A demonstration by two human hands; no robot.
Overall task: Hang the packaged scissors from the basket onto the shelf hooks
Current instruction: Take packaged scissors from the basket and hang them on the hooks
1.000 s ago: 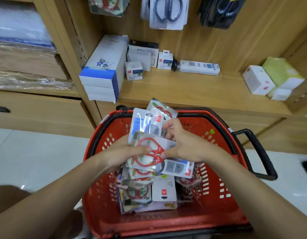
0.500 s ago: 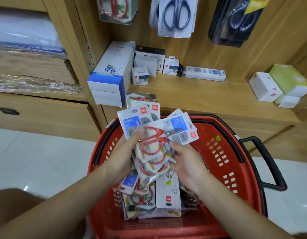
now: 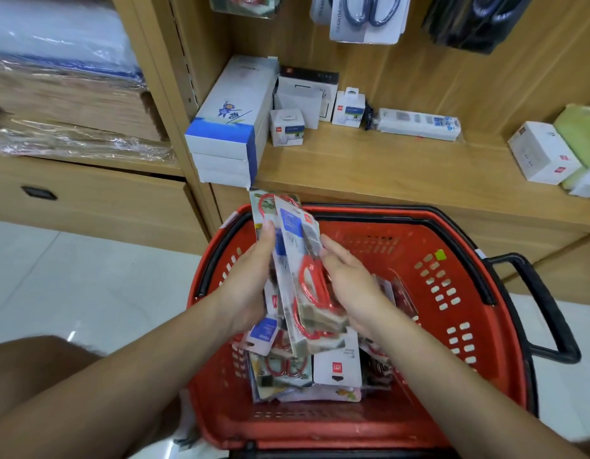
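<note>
Head view: packs (image 3: pixel 296 260) stood bunched above basket (image 3: pixel 452 256); more lay inside.
Left hand (image 3: pixel 250 286): gripped packs from the left.
Right hand (image 3: pixel 349 283): held packs at their right edge.
Risk: bunch could slip apart and spill while being raised.
Cause: slick, unevenly stacked cards.

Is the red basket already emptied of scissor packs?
No, several packaged scissors lie in the red basket, below the bundle that the left hand and right hand hold.

I hold a bunch of red-handled packaged scissors (image 3: pixel 296 250) upright above my red basket (image 3: pixel 406 256); more packs (image 3: pixel 336 362) lie inside.
</note>
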